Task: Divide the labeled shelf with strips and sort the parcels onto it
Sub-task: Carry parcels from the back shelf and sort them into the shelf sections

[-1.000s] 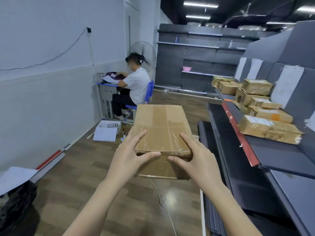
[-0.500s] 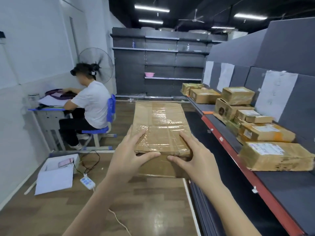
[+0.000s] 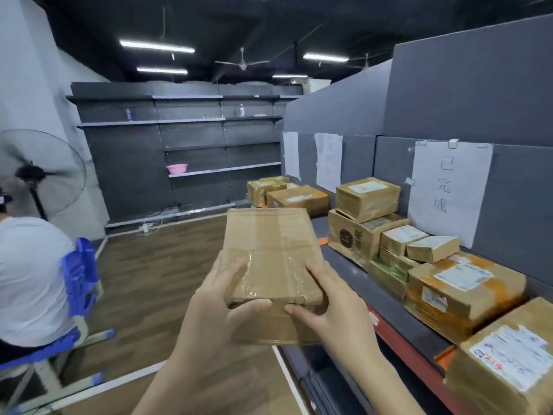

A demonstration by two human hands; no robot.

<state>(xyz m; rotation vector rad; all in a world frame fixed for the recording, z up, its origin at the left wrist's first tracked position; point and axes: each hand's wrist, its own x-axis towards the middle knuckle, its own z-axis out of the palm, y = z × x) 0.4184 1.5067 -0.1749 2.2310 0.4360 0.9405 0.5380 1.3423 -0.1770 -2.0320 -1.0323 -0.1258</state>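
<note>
Far left of frame: seated person in white shirt point(image 3: 27, 277) on blue chair point(image 3: 79, 280), standing fan point(image 3: 42, 175) behind. Centre: flat brown cardboard parcel point(image 3: 270, 250), taped with glossy clear film, held level in the air. Left hand point(image 3: 221, 307) grips its near left corner, thumb on near edge; right hand point(image 3: 326, 304) likewise at near right corner. Right: grey shelf point(image 3: 398, 307), red front strip, stacked cardboard parcels point(image 3: 460, 289), handwritten paper label point(image 3: 449, 190).
</note>
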